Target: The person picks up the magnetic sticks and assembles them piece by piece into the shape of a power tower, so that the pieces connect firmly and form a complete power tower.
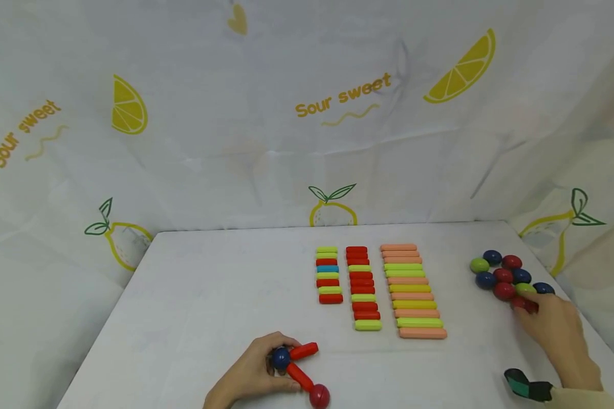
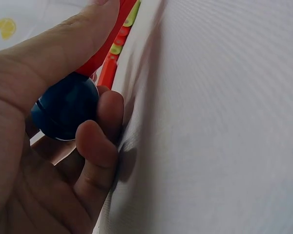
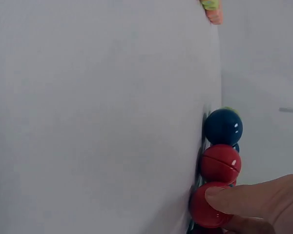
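balls [image 1: 486, 280]: smooth, glossy, plastic-looking, with bright highlights; fine seam on one red ball [image 3: 220, 165]; rods [image 1: 422, 333]: smooth, plastic-looking, softer sheen; table covering [image 2: 215, 122]: matt, fine woven-looking texture in left wrist view; backdrop [image 1: 266, 125]: creased printed cloth, mostly matt; sleeve [image 1: 583, 399]: matt fabric

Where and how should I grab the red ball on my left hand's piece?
Probably pinch the red ball across its round middle, from the right: that side's exposed, while a red stick joins its left side, toward your left hand.
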{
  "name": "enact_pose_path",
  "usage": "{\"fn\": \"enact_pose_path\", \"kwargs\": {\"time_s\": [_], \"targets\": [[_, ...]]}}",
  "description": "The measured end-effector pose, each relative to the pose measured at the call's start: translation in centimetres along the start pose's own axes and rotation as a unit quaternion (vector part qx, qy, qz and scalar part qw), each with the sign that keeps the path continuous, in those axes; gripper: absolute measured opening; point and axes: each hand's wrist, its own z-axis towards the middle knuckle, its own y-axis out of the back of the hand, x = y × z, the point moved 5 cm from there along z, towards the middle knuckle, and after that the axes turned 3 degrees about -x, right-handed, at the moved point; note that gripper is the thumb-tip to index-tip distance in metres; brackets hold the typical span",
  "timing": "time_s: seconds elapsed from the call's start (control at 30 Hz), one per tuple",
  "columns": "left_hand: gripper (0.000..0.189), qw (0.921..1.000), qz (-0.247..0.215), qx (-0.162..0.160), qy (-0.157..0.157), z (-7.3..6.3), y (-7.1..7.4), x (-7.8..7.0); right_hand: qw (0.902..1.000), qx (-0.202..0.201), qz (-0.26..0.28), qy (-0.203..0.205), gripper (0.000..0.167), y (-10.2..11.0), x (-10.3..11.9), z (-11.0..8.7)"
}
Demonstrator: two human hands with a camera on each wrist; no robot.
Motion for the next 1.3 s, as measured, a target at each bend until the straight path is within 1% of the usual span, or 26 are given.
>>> {"fn": "enact_pose_path", "kwargs": {"time_s": [0.13, 0.23, 0.27, 0.37, 0.43, 0.5, 0.53, 0.57, 0.63, 0.7, 0.73, 0.83, 0.9, 0.97, 1.03, 1.07, 1.1, 1.17, 1.23, 1.3], "targets": [[0.052, 1.0000, 0.000, 0.002, 0.001, 0.0, -0.1, 0.0, 0.9993, 0.020, -0.013, -0.027, 0.047, -0.6, -0.5, -0.2], [0.052, 1.0000, -0.005, 0.004, -0.001, 0.0, -0.1, -0.1, 0.9988, 0.032, -0.016, -0.034, 0.051, -0.8, -0.3, -0.5], [0.052, 1.0000, -0.007, 0.004, -0.001, 0.0, -0.1, -0.1, 0.9988, 0.032, -0.013, -0.033, 0.051, -0.8, -0.2, -0.6], [0.052, 1.0000, -0.007, 0.006, 0.001, 0.0, -0.2, -0.2, 0.9998, 0.006, 0.012, -0.013, 0.052, -0.1, 0.9, -1.3], [0.051, 1.0000, -0.006, 0.006, 0.005, -0.1, -0.2, -0.3, 0.9990, -0.012, 0.043, -0.004, 0.054, 0.5, 2.4, -1.9], [0.051, 0.9999, -0.002, 0.006, 0.009, -0.1, -0.3, -0.4, 0.9965, -0.031, 0.076, 0.019, 0.055, 1.1, 4.5, -2.7], [0.051, 0.9999, 0.001, 0.006, 0.011, -0.1, -0.3, -0.5, 0.9948, -0.032, 0.094, 0.025, 0.056, 1.3, 5.7, -3.2], [0.050, 0.9999, 0.002, 0.005, 0.013, -0.1, -0.4, -0.6, 0.9925, -0.030, 0.114, 0.033, 0.055, 1.4, 7.0, -3.7], [0.050, 0.9998, 0.006, 0.005, 0.017, -0.1, -0.5, -0.8, 0.9867, -0.002, 0.153, 0.054, 0.052, 1.2, 9.7, -4.8], [0.050, 0.9997, 0.010, 0.005, 0.020, 0.0, -0.6, -1.0, 0.9775, 0.040, 0.195, 0.070, 0.051, 0.7, 12.5, -6.0], [0.050, 0.9997, 0.012, 0.005, 0.022, 0.0, -0.7, -1.1, 0.9707, 0.067, 0.219, 0.074, 0.050, 0.3, 13.9, -6.7], [0.050, 0.9996, 0.018, 0.003, 0.021, 0.1, -1.0, -1.3, 0.9442, 0.154, 0.280, 0.078, 0.048, -1.3, 17.8, -8.5], [0.051, 0.9996, 0.020, 0.003, 0.019, 0.1, -1.1, -1.4, 0.9261, 0.196, 0.310, 0.088, 0.048, -2.6, 20.0, -9.5], [0.051, 0.9997, 0.015, 0.002, 0.021, 0.1, -1.3, -1.4, 0.9094, 0.230, 0.329, 0.109, 0.048, -3.8, 21.8, -10.3], [0.051, 0.9997, 0.009, 0.002, 0.021, 0.1, -1.4, -1.4, 0.8945, 0.255, 0.340, 0.140, 0.049, -4.9, 23.3, -11.0], [0.051, 0.9997, 0.006, 0.002, 0.022, 0.1, -1.4, -1.4, 0.8886, 0.264, 0.343, 0.152, 0.049, -5.4, 23.9, -11.3], [0.051, 0.9998, 0.003, 0.002, 0.022, 0.1, -1.5, -1.4, 0.8826, 0.271, 0.347, 0.164, 0.049, -5.9, 24.4, -11.5], [0.051, 0.9998, -0.002, 0.002, 0.022, 0.1, -1.5, -1.4, 0.8676, 0.287, 0.362, 0.184, 0.047, -6.7, 25.3, -11.9], [0.051, 0.9999, -0.002, 0.002, 0.015, 0.1, -1.6, -1.5, 0.8566, 0.299, 0.372, 0.197, 0.045, -7.2, 25.9, -12.2], [0.051, 0.9999, 0.000, 0.002, 0.010, 0.0, -1.6, -1.5, 0.8506, 0.308, 0.376, 0.200, 0.045, -7.6, 26.4, -12.4]]}}
